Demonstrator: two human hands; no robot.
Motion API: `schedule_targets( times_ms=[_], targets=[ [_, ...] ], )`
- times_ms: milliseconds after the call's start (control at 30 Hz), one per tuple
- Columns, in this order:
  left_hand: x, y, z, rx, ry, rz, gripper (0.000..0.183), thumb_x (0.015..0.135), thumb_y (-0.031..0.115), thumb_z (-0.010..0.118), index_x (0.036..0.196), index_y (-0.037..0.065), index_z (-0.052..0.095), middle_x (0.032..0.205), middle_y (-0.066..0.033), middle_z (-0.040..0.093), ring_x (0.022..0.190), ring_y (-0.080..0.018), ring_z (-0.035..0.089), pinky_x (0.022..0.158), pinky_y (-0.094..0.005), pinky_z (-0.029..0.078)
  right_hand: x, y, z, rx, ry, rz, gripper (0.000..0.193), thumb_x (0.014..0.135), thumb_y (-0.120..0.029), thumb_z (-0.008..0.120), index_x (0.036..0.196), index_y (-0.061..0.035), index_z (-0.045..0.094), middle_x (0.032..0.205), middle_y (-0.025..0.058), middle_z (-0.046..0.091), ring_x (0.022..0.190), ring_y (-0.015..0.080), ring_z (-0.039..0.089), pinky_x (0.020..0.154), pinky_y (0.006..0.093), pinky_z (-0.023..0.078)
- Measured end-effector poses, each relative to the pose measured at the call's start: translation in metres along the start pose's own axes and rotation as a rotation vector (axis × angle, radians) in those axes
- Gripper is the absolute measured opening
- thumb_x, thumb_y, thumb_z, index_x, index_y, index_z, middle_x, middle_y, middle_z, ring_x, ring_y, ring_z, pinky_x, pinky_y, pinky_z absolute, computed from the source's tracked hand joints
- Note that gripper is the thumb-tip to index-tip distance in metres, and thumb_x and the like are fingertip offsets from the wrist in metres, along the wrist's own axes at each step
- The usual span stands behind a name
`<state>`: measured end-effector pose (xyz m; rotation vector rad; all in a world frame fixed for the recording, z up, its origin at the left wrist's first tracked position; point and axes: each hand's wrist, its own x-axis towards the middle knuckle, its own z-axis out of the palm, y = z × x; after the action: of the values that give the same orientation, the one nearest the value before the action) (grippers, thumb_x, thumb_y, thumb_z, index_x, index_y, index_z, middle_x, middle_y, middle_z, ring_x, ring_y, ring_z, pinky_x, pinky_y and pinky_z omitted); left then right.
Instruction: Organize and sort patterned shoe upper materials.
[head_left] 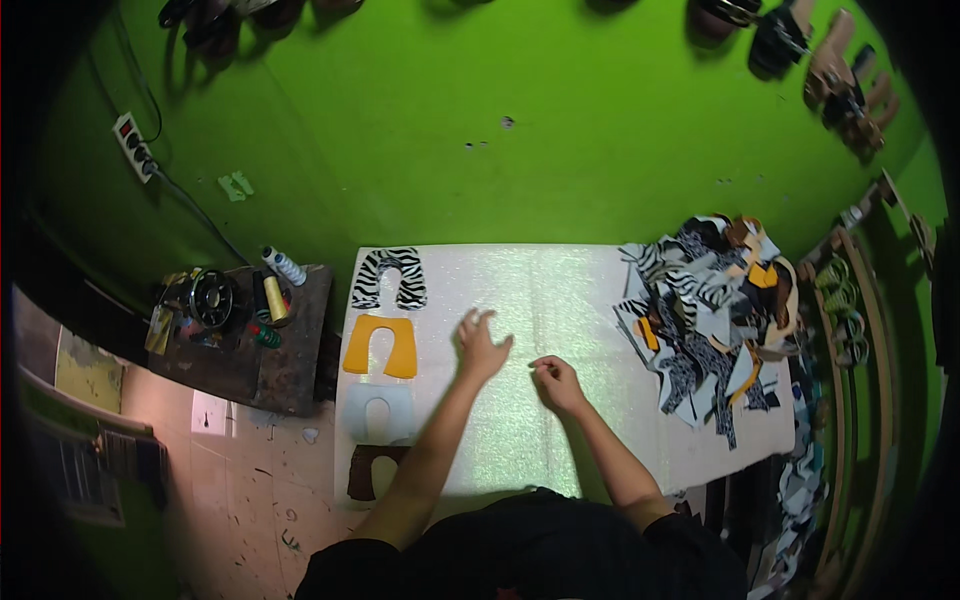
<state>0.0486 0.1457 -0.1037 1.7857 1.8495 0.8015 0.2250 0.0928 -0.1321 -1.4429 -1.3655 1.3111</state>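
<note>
Over the middle of the white-covered table [520, 455], my left hand [483, 347] has its fingers spread, holding nothing. My right hand [560, 385] is a little nearer and to the right, fingers curled in with the tips close together; nothing shows in them. Left of my hands, U-shaped cut pieces lie in a column: a zebra-striped piece [363, 280] farthest away, a yellow piece [358, 347], a pale grey-blue piece [358, 414] and a dark brown piece [361, 476] nearest me. My left forearm partly covers the brown piece.
Mixed scraps [700, 300] are heaped at the table's right end. A dark side table [285, 365] on the left bears a black wheel [211, 298] and thread spools [284, 266]. A power strip [133, 147] hangs on the green wall [400, 130]; sandals [840, 90] hang upper right.
</note>
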Motion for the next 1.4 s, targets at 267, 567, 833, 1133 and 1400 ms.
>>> schedule_targets(
  times_ms=[267,567,833,1133,1400],
  targets=[
    [-0.080,0.084,0.074,-0.156,-0.263,0.166,0.038,0.073,0.027,0.063,0.106,0.012,0.053,0.121,-0.0155,0.039,0.116,-0.0329,0.031,0.097,-0.0439,0.024,-0.047,0.011,-0.132,0.043,0.358,-0.036,0.015,0.084,-0.010,0.052,0.096,-0.0017,0.057,0.072,0.0016,0.056,0.063,0.0085,0.051,0.057,0.0216,0.043],
    [-0.085,0.162,0.106,-0.405,-0.348,0.165,0.030,0.076,0.017,0.059,0.100,0.001,0.055,0.102,-0.0189,0.054,0.091,-0.0304,0.055,0.081,-0.0356,0.043,-0.038,0.002,-0.246,0.019,0.578,-0.178,0.016,0.082,-0.009,0.052,0.095,-0.0007,0.057,0.071,-0.0012,0.054,0.058,0.0046,0.041,0.054,0.0193,0.036],
    [-0.066,0.229,0.150,-0.550,-0.356,0.153,0.035,0.077,0.014,0.059,0.107,-0.001,0.050,0.101,-0.0162,0.055,0.091,-0.0249,0.054,0.081,-0.0313,0.042,0.005,0.018,-0.304,-0.163,0.532,-0.145,0.052,0.069,-0.014,0.066,0.114,0.0000,0.044,0.101,0.0141,0.054,0.071,0.0185,0.057,0.067,0.0284,0.045],
    [-0.026,0.235,0.193,-0.626,-0.094,-0.007,0.059,0.077,0.021,0.063,0.120,-0.004,0.032,0.114,-0.0208,0.045,0.103,-0.0243,0.049,0.085,-0.0317,0.042,-0.008,-0.001,-0.283,-0.246,0.006,-0.192,0.021,0.077,-0.012,0.063,0.094,-0.0008,0.061,0.067,-0.0004,0.056,0.059,0.0042,0.045,0.054,0.0191,0.038],
    [-0.011,0.242,0.210,-0.894,-0.199,-0.219,0.050,0.076,0.006,0.061,0.115,-0.002,0.031,0.081,-0.0099,0.057,0.065,-0.0154,0.057,0.053,-0.0252,0.046,-0.001,-0.016,-0.334,-0.180,0.384,-0.359,0.025,0.074,-0.006,0.060,0.099,-0.0029,0.058,0.085,0.0059,0.054,0.058,0.0079,0.050,0.055,0.0225,0.042]
  ],
)
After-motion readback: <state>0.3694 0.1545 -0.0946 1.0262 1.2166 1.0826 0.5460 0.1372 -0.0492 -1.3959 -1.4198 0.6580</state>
